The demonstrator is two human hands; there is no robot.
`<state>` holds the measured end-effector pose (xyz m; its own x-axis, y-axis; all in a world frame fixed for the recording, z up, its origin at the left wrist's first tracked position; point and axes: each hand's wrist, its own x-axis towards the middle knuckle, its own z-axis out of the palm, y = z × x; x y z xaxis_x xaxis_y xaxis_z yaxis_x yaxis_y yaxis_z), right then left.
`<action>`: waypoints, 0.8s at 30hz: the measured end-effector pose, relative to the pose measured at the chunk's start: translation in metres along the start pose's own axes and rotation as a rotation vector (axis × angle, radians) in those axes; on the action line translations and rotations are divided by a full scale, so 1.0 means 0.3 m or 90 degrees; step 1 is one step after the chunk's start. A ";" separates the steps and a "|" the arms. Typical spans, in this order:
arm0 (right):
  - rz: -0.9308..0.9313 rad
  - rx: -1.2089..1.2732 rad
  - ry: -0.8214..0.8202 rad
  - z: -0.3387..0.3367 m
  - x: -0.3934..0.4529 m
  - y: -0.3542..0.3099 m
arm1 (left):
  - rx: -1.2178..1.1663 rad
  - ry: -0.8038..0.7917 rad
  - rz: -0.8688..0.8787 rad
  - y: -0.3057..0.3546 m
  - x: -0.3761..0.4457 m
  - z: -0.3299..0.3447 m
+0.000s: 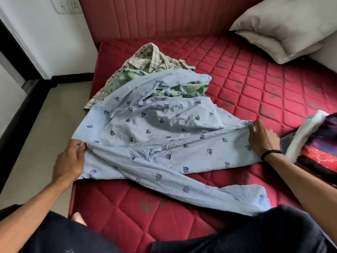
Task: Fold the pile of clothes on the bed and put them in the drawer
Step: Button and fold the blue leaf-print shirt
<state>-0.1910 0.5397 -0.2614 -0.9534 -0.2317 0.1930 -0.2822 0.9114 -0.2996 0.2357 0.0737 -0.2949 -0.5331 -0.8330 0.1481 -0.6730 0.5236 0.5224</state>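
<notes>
A light blue shirt with dark leaf prints lies spread across the red quilted mattress. My left hand pinches its left edge between thumb and fingers. My right hand, a black band on the wrist, grips the shirt's right edge. One sleeve trails toward my knees at the lower right. Behind the shirt lie a green printed garment and a beige plaid shirt, partly covered by it. No drawer is in view.
A grey pillow leans against the red padded headboard at the back right. A white cloth and a dark red patterned fabric lie at the right edge. Bare floor runs along the bed's left side.
</notes>
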 end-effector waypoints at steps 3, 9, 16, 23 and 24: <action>-0.062 -0.106 -0.026 0.071 0.008 0.025 | 0.049 -0.016 0.021 -0.038 0.026 0.026; -0.175 0.047 0.041 -0.010 -0.107 -0.061 | 0.064 0.008 0.003 -0.022 0.020 0.013; -0.396 -0.086 -0.520 -0.256 -0.572 -0.083 | 0.050 0.073 0.124 0.072 -0.041 -0.052; -0.495 0.093 -0.279 -0.447 -0.675 -0.146 | 0.114 0.064 0.194 0.154 -0.108 -0.069; -0.512 0.106 -0.262 -0.493 -0.689 -0.157 | 0.097 0.053 0.158 0.139 -0.112 -0.071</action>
<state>0.0352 0.5950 -0.1488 -0.4172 -0.9066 0.0625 -0.8580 0.3703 -0.3558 0.2365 0.1196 -0.2602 -0.6517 -0.6845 0.3266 -0.5994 0.7287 0.3311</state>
